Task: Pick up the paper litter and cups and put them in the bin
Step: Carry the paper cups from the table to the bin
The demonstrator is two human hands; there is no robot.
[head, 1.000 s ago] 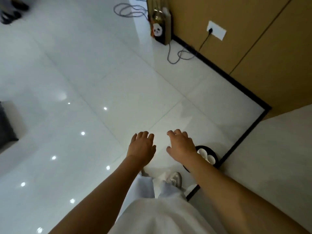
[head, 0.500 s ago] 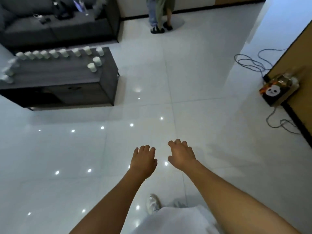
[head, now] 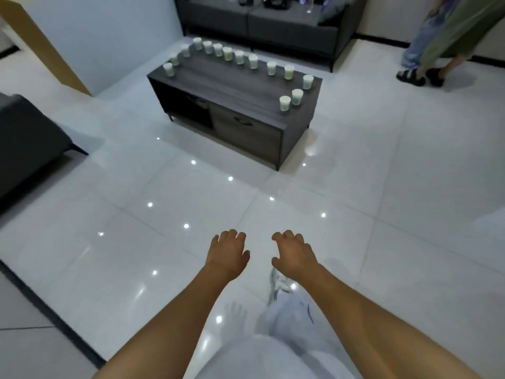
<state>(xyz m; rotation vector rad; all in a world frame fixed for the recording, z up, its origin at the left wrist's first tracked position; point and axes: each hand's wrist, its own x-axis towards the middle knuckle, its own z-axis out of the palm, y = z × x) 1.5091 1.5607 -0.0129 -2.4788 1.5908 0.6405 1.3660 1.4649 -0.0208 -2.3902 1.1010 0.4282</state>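
Note:
Several white paper cups stand along the edges of a dark grey coffee table [head: 218, 86] ahead; the nearest cup [head: 284, 103] is at its right front corner. My left hand [head: 228, 254] and my right hand [head: 293, 255] hang side by side in front of me over the white tiled floor, well short of the table. Both hold nothing and their fingers are loosely curled. The bin is out of view.
A dark sofa [head: 262, 20] stands behind the table. Another dark seat [head: 24, 143] is at the left. A person's legs [head: 426, 58] stand at the far right. A wooden panel [head: 35, 39] leans at the far left.
The view has swung left, away from the bin corner and the wall with the cables, and now faces the coffee table. Both hands stay empty in front of me.

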